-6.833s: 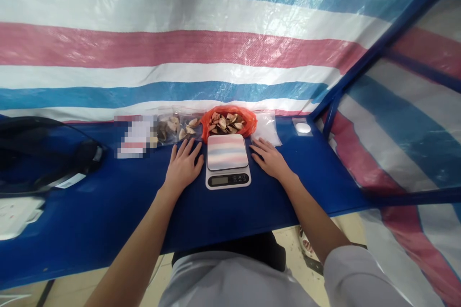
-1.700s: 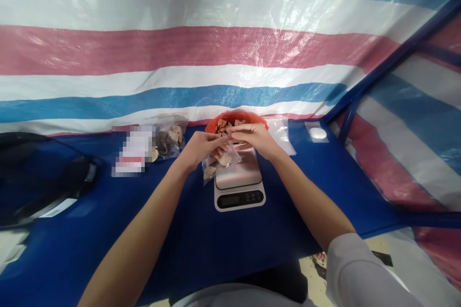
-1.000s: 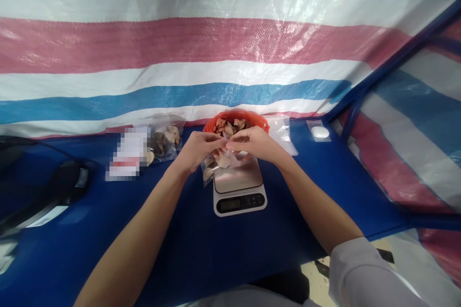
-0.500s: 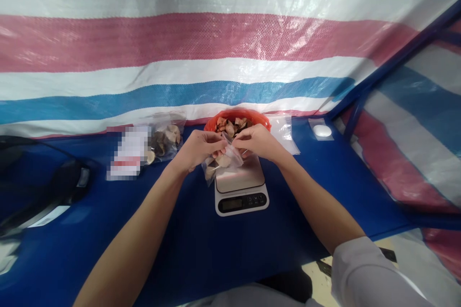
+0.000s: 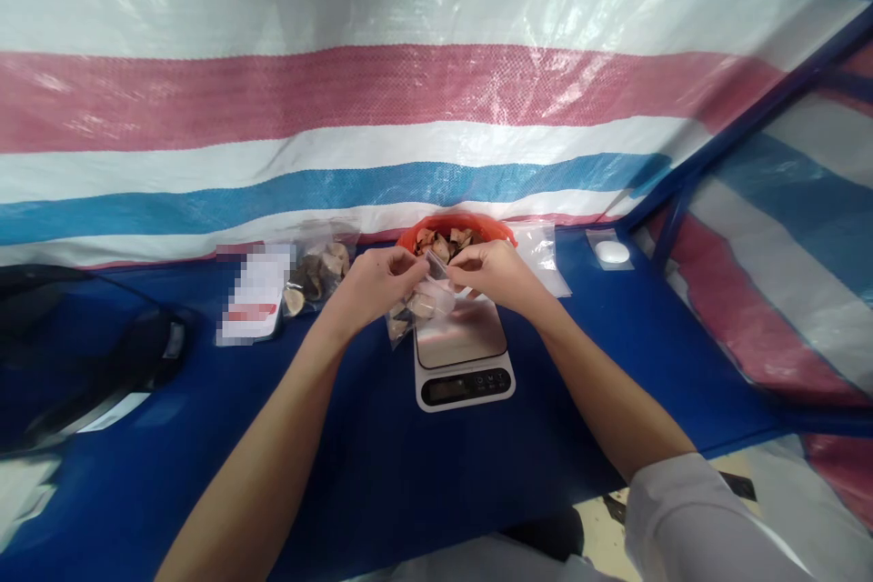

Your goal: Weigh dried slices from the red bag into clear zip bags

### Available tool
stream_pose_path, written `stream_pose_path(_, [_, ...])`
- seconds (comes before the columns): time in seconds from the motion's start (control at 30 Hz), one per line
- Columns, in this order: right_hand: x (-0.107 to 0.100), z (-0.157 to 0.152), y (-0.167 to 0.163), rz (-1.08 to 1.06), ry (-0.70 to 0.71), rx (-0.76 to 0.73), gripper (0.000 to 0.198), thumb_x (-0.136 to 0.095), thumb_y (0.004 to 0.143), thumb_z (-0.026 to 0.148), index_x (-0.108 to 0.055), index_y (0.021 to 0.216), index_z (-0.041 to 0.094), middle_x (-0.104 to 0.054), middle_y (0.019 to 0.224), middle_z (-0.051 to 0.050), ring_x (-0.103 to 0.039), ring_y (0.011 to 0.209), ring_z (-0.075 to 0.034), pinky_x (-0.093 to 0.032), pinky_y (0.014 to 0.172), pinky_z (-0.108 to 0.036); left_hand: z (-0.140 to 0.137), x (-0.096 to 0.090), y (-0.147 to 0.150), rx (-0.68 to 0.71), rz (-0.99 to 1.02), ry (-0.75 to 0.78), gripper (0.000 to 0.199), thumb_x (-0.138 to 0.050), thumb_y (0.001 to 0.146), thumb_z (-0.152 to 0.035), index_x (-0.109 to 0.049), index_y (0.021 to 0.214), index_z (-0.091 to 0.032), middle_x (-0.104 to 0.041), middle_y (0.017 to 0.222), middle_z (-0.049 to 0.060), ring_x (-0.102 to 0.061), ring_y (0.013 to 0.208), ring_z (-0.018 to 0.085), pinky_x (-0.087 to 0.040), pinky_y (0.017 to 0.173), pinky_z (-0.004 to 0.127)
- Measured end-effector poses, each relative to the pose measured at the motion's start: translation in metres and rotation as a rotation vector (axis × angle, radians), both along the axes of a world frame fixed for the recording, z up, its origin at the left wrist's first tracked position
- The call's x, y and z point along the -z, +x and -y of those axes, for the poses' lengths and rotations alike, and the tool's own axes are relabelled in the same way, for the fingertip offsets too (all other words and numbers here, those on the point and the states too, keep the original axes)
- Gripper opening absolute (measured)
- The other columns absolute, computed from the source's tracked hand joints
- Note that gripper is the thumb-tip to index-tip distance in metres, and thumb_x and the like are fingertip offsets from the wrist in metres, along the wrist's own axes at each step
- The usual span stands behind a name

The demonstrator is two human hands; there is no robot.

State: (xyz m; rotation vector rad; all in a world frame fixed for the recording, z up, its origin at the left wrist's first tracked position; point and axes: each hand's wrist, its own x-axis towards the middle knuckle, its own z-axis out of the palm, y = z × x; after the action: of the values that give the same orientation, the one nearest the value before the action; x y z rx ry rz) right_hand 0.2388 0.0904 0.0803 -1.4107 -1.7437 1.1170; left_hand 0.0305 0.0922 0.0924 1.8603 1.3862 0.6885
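Note:
Between my two hands hangs a clear zip bag [image 5: 424, 302] with pale dried slices in it. My left hand [image 5: 382, 284] pinches its top edge on the left, and my right hand [image 5: 489, 273] pinches the same edge on the right. Below the bag stands a white kitchen scale [image 5: 461, 346] with a dark display strip at its front; the bag covers part of its plate. Just behind my hands, a red plastic bag [image 5: 491, 225] holds brownish dried pieces [image 5: 443, 242], partly hidden by my fingers.
Left of my hands lie a filled clear bag [image 5: 317, 277] and a blurred-out white and red item [image 5: 254, 296]. Behind the scale on the right are flat clear bags [image 5: 544, 256] and a white oval object [image 5: 612, 252]. A black strapped item [image 5: 129, 364] lies far left on the blue table [image 5: 382, 464].
The view has shifted slightly, so the table things appear a little further right. Both hands keep their pinch on the zip bag's top, with only a small shift of the fingers.

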Motion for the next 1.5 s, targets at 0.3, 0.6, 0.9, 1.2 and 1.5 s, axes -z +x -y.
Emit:
stream_pose_path(0.3, [-0.001,0.006,-0.003,-0.082,-0.045,-0.050,0.008,-0.072,0.080,0.024,-0.077,0.082,0.018,-0.073,0.071,-0.003,-0.072,0.064,-0.017,-0.060,0.048,-0.022,0.004,0.002,0.014,-0.025,-0.087,0.103,0.029,-0.059,0.078,-0.039,-0.064,0.060,-0.016,-0.059,0.057,0.000,-0.048,0.057,0.013,-0.034,0.056,0.025])
stream_pose_path(0.6, [-0.008,0.005,0.003,-0.147,-0.130,-0.026,0.005,-0.075,0.075,0.015,-0.074,0.070,0.016,-0.070,0.064,-0.003,-0.071,0.063,-0.016,-0.059,0.049,-0.019,-0.004,-0.008,-0.018,-0.018,-0.133,0.092,0.027,-0.072,0.068,-0.044,-0.067,0.061,-0.019,-0.067,0.060,0.002,-0.053,0.057,0.013,-0.036,0.051,0.023])
stream_pose_path(0.9, [-0.008,0.002,0.006,-0.133,-0.082,-0.076,0.010,-0.079,0.076,0.024,-0.076,0.069,0.017,-0.071,0.065,-0.003,-0.070,0.060,-0.015,-0.060,0.053,-0.024,-0.004,-0.004,-0.025,0.129,-0.060,0.179,0.038,-0.072,0.076,-0.054,-0.074,0.094,-0.021,-0.076,0.093,0.005,-0.068,0.084,0.019,-0.051,0.079,0.026])
stream_pose_path(1.2, [-0.012,0.002,0.005,-0.152,-0.067,-0.051,0.011,-0.077,0.079,0.026,-0.076,0.071,0.018,-0.070,0.063,-0.002,-0.070,0.061,-0.015,-0.058,0.052,-0.022,0.010,0.008,-0.002,0.202,-0.128,0.265,0.076,-0.082,0.067,-0.057,-0.060,0.131,-0.022,-0.066,0.129,0.011,-0.061,0.120,0.032,-0.048,0.104,0.042])
stream_pose_path(1.5, [-0.010,-0.004,0.018,-0.116,0.014,-0.080,0.017,-0.074,0.081,0.034,-0.078,0.080,0.017,-0.072,0.069,-0.002,-0.068,0.062,-0.014,-0.056,0.057,-0.024,0.009,0.027,0.005,0.163,-0.041,0.407,0.059,-0.073,0.079,-0.039,-0.057,0.132,-0.019,-0.067,0.126,0.012,-0.065,0.115,0.027,-0.051,0.103,0.041])
